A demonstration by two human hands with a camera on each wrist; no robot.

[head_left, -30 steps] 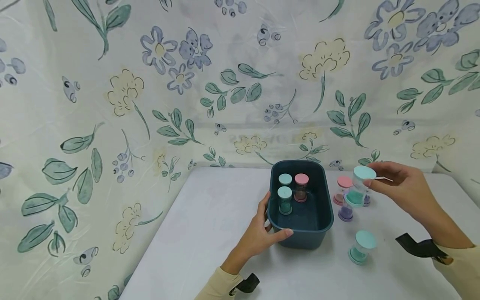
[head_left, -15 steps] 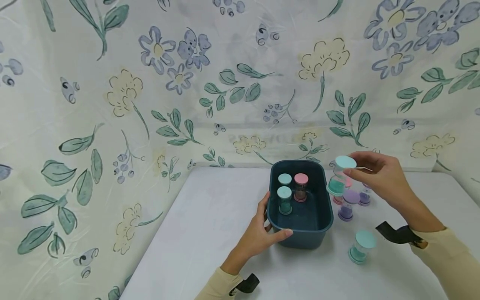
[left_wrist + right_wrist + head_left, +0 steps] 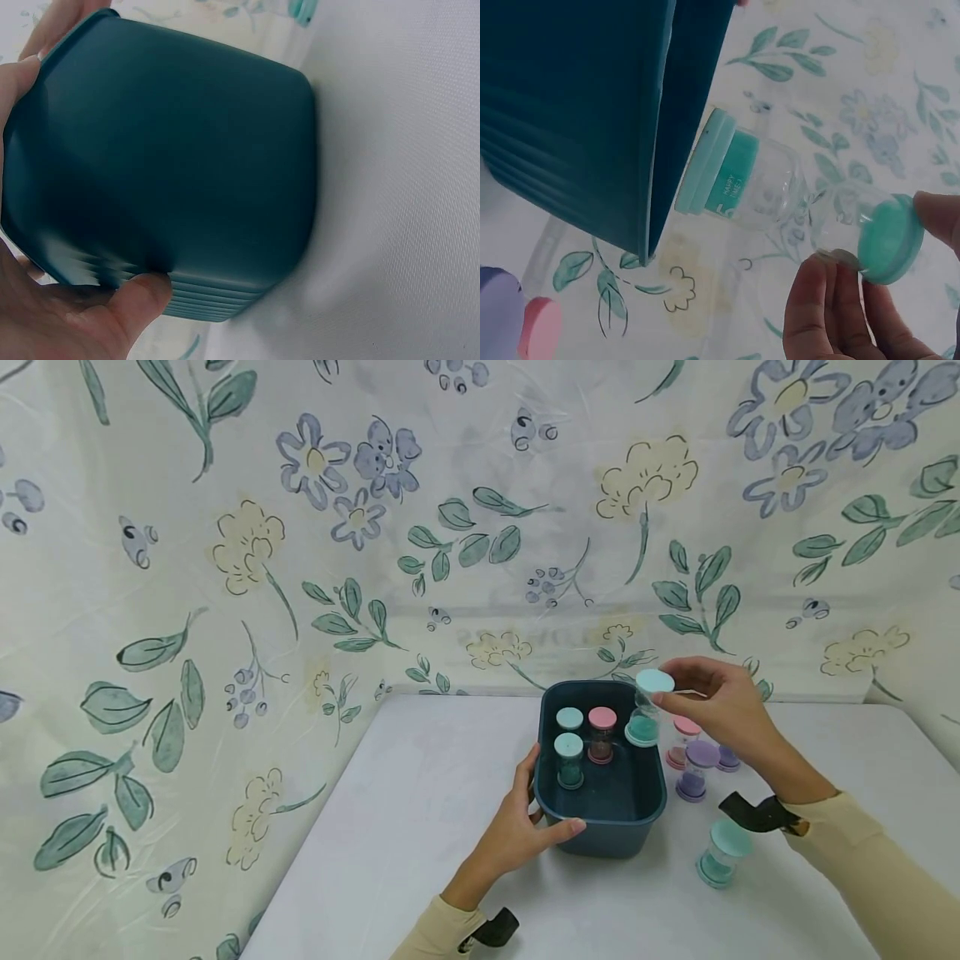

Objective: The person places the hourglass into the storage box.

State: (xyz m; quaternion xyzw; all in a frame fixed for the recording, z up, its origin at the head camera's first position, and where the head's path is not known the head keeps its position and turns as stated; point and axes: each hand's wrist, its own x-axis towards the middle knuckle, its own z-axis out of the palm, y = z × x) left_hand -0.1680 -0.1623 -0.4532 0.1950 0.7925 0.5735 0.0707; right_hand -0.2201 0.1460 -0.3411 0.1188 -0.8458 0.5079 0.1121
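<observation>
My right hand (image 3: 723, 706) pinches a teal sand timer (image 3: 643, 725) by its upper end, fingertips and thumb around the top cap. In the right wrist view the clear waisted glass and teal sand show, and its lower cap is close by the rim of the bin. A dark blue plastic bin (image 3: 600, 837) stands on the table, and my left hand (image 3: 510, 839) grips its near left corner, thumb over the front edge. Inside the bin are a pink sand timer (image 3: 602, 735) and two teal sand timers (image 3: 569, 762), all upright at the left and middle.
Right of the bin stand a pink sand timer (image 3: 677, 752), a purple sand timer (image 3: 697, 770) and another purple one (image 3: 727, 758), partly hidden by the right hand. Nearer the front is a teal sand timer (image 3: 722, 853). A floral cloth (image 3: 450, 610) hangs behind the white table (image 3: 427, 777).
My right hand has carried the teal sand timer leftward, from above the timers on the table to over the bin's right rim. The left hand and the bin have stayed still.
</observation>
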